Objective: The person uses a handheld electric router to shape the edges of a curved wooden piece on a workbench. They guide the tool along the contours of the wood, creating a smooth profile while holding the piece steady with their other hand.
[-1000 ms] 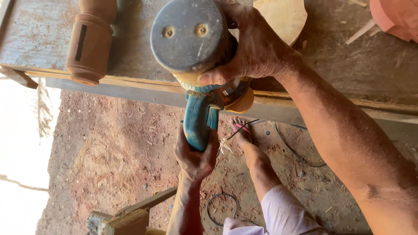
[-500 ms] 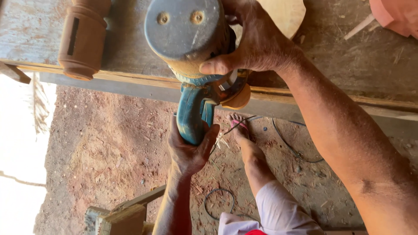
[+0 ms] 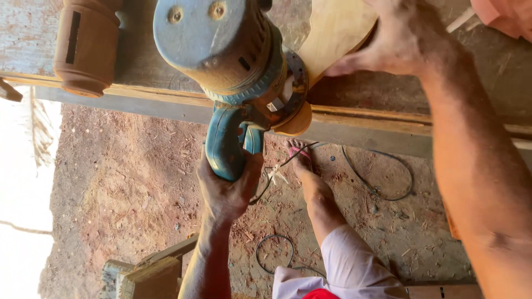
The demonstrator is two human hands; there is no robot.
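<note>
Workbench (image 3: 166, 105): long plank edge running across the top of the view, grey rail under it, dusty top surface.

Red dirt floor (image 3: 122, 188) below, littered with chips and sawdust. Black cable (image 3: 382, 182) looped on it, a second loop nearer the bottom of the frame.

Power sander (image 3: 233, 61): blue-grey motor housing, teal handle, round pad facing right. It sits at the bench edge, handle hanging down past the plank. Pad is against or just beside the pale wood piece (image 3: 338, 27); contact line is hidden by the housing, so can't confirm touching.

Wood piece: flat, light-coloured, curved outline, lying on the bench top just right of the sander.

Right hand (image 3: 399, 39): comes in from the right, fingers spread and pressing down on the wood piece, thumb pointing toward the sander. Grasping/pinning the piece.

Left hand (image 3: 227, 191): wrapped tight around the teal handle from below, clenched grip.

Brown turned wooden piece (image 3: 86, 47), cylindrical with a slot, lying on the bench top left, well apart from the sander.

Foot in a sandal (image 3: 302, 160) on the floor below the bench, white trouser leg above it.
</note>
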